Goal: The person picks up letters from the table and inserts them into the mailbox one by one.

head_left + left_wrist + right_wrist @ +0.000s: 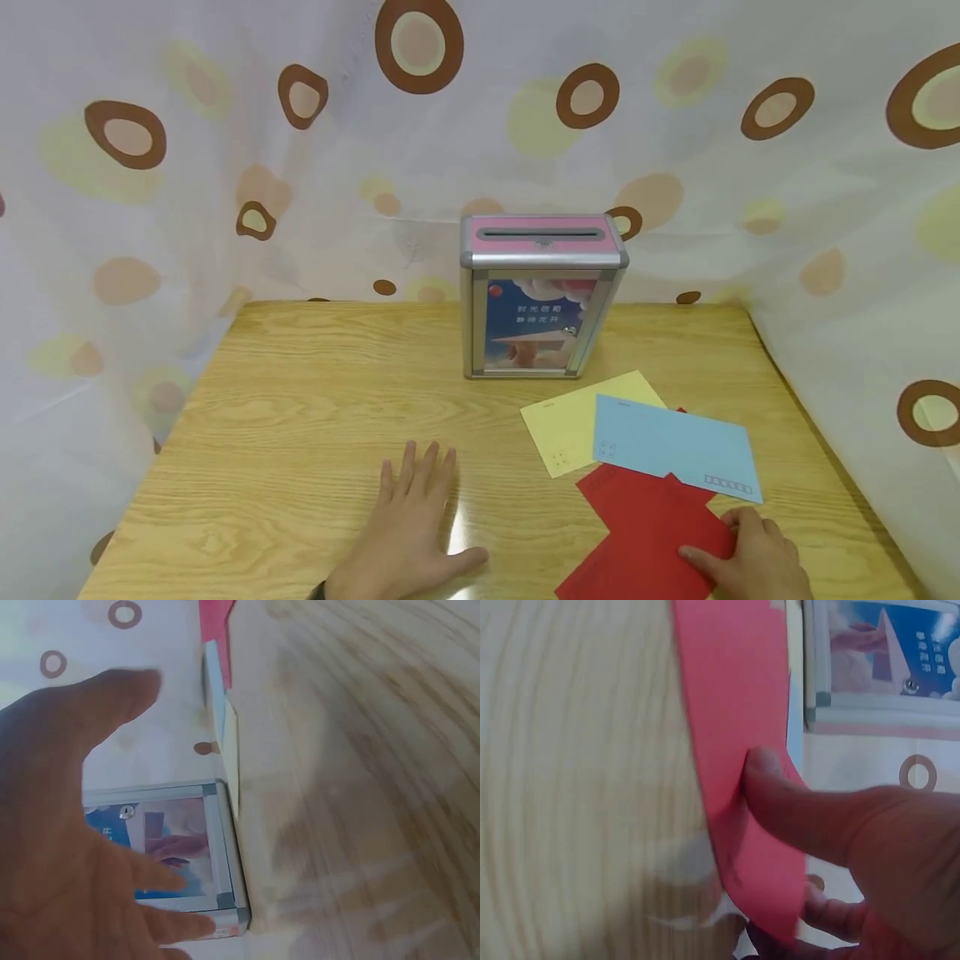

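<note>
My right hand pinches the right corner of a red envelope, thumb on top and fingers curled beneath. In the right wrist view the thumb lies along the red envelope, whose near end bends up off the table. More red paper crosses under it. A light blue envelope overlaps a yellow envelope just beyond. My left hand is spread with straight fingers over the table, left of the envelopes, holding nothing; its shadow falls on the wood in the left wrist view.
A pink and silver mailbox with a top slot and a picture door stands upright at the back of the wooden table. White cloth with brown rings hangs behind and at both sides.
</note>
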Motion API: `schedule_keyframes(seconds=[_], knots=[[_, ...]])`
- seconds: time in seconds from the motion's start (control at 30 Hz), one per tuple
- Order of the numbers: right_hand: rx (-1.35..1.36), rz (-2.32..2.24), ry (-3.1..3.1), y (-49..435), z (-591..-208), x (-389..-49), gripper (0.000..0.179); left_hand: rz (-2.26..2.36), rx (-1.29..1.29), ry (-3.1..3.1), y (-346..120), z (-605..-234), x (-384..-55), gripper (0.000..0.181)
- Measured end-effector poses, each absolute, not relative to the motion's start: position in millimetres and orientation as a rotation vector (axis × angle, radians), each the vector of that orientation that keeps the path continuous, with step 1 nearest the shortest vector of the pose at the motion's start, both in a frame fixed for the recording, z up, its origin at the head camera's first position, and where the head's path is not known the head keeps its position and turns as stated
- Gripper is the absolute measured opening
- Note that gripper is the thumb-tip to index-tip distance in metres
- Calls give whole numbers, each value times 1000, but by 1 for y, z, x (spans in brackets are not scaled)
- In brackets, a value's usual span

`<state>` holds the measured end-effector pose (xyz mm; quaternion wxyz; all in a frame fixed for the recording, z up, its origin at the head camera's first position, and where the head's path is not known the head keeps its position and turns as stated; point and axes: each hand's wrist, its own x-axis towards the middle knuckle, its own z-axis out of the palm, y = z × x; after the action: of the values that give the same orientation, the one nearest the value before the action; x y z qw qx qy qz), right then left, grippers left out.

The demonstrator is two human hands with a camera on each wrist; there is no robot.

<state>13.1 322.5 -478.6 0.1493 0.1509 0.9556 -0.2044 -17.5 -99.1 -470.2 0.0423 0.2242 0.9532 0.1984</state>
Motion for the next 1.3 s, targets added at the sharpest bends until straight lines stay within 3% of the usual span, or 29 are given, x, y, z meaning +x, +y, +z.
schedule_keyframes(seconds=[0.3,0.7,0.93,1.1,1.3], knots=[[334,-818,2752,288,-472,6,47,678,865,2630,-78,-475,-18,102],[-37,-1255,2910,239,-440,3,24,968,1001,2641,-54,-474,-17,76],[-132,-1489,2825,223,-424,2,21,1238,1004,2487,-50,-472,-19,60],[-174,-1584,2839,217,-415,3,20,1287,1065,2516,-53,-476,-18,37],[-264,-1849,2777,208,-405,2,45,1371,982,2572,-54,-477,-19,23]])
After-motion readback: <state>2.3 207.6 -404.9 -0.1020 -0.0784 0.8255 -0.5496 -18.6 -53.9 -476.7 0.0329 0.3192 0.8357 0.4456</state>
